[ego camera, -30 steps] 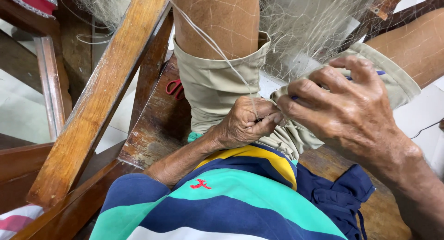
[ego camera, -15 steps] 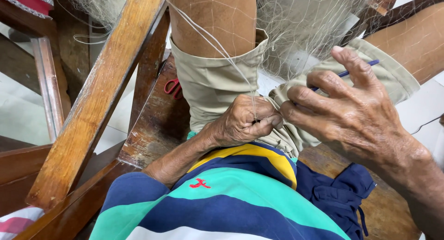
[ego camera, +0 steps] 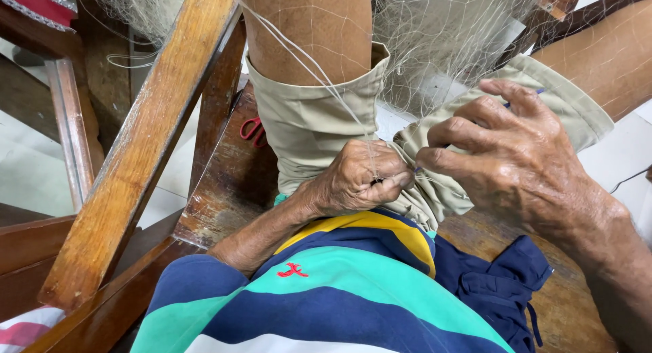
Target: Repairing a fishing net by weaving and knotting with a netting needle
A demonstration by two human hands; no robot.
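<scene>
Net [ego camera: 441, 33] draped over knees, far; twine [ego camera: 305, 61] runs from far left down to lap centre. Left hand [ego camera: 360, 180] grip clenched, pinching twine at knot point on shorts [ego camera: 305, 122]. Right hand [ego camera: 516, 156] grip curled round blue needle [ego camera: 536, 92], fingertips meeting left. Best keep twine taut, pinch firm while knot tightens. Red scissors [ego camera: 252, 130] on bench, left.

No packages, labels, signs or screens here — none.
</scene>
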